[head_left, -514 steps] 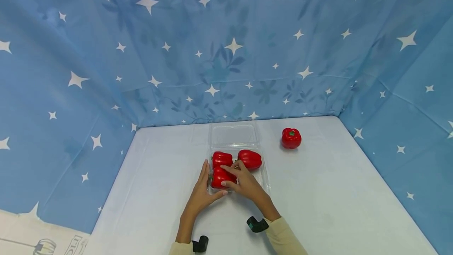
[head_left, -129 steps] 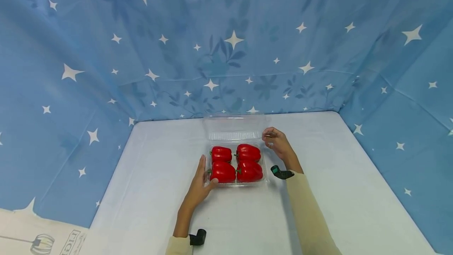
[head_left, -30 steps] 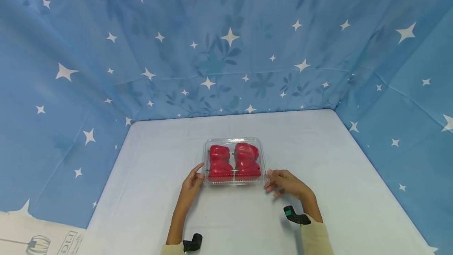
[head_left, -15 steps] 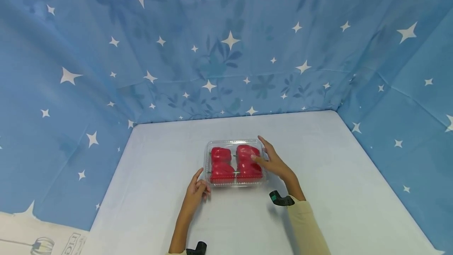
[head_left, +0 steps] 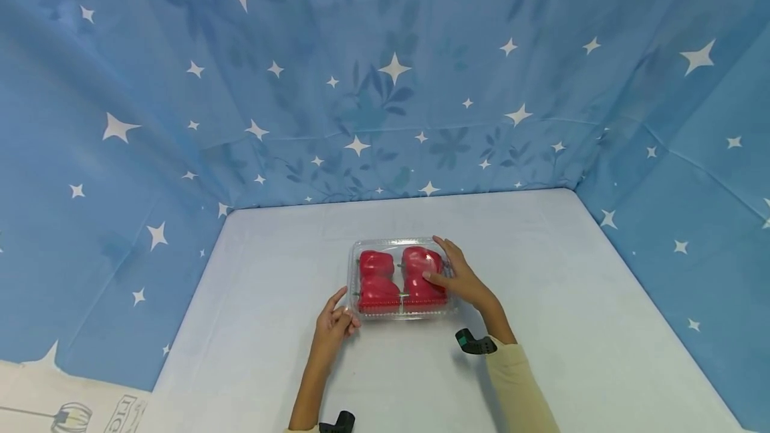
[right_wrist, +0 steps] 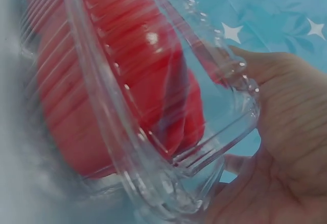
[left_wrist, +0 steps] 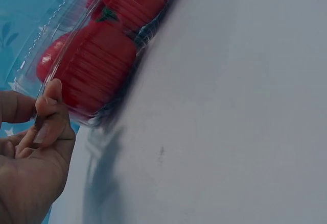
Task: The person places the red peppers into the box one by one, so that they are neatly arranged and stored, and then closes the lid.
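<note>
A clear plastic clamshell container [head_left: 398,279] sits on the white table, its lid down over several red bell peppers [head_left: 377,288]. My left hand [head_left: 332,327] is at its front left corner; in the left wrist view, thumb and fingertips pinch the rim beside one bell pepper [left_wrist: 97,63]. My right hand [head_left: 466,279] grips the container's right side, thumb on top of the lid and the index finger stretched toward the back right corner. Close up in the right wrist view, the palm lies against the plastic edge [right_wrist: 245,101]; some fingers are hidden behind it.
The white-covered table [head_left: 589,306] spreads around the container on every side. A blue curtain with white stars [head_left: 394,72] hangs behind it and along both sides. A dark camera [head_left: 475,342] is strapped to each wrist.
The last bell pepper, earlier on the table at right, went into the container, and the lid came down. Lately my right hand moved from the front right corner up along the right side.
</note>
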The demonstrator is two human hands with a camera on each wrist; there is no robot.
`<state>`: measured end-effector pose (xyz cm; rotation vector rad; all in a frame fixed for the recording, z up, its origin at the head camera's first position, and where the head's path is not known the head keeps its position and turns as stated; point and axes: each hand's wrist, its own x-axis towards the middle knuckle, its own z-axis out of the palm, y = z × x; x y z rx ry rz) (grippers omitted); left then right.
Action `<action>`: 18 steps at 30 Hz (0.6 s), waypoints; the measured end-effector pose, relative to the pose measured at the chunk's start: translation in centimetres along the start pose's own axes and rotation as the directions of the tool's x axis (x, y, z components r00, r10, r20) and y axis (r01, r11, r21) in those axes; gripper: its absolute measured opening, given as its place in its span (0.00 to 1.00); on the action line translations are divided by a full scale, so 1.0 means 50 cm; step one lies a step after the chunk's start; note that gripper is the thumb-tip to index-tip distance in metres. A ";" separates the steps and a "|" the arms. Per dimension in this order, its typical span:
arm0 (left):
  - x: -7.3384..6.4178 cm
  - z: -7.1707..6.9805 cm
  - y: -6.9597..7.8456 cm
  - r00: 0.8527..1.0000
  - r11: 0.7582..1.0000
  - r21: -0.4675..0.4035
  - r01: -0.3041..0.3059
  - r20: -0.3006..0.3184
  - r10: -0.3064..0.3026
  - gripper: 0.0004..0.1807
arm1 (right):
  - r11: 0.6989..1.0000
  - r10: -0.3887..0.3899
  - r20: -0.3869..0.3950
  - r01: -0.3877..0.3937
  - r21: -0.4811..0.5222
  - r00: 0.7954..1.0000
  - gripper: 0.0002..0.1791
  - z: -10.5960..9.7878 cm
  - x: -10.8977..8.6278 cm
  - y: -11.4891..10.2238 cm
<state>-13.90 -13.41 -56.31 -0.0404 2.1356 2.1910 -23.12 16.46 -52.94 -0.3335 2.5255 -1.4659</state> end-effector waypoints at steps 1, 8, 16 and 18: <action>0.000 0.001 0.001 1.000 1.000 0.006 0.001 -0.006 -0.001 0.28 | 1.000 0.001 -0.001 -0.001 0.001 1.000 0.51 0.000 -0.001 0.000; 0.002 -0.004 0.008 1.000 0.999 0.034 0.022 -0.007 -0.021 0.29 | 1.000 -0.011 -0.005 0.011 0.004 1.000 0.51 0.003 0.001 -0.003; 0.005 -0.025 0.008 0.998 0.944 0.329 -0.006 -0.064 0.029 0.24 | 1.000 -0.017 -0.020 0.016 -0.011 1.000 0.48 0.003 0.009 -0.002; 0.006 -0.028 0.011 0.993 0.909 0.415 -0.027 -0.091 0.071 0.26 | 0.999 -0.027 -0.037 0.026 -0.023 0.999 0.47 0.000 0.007 -0.002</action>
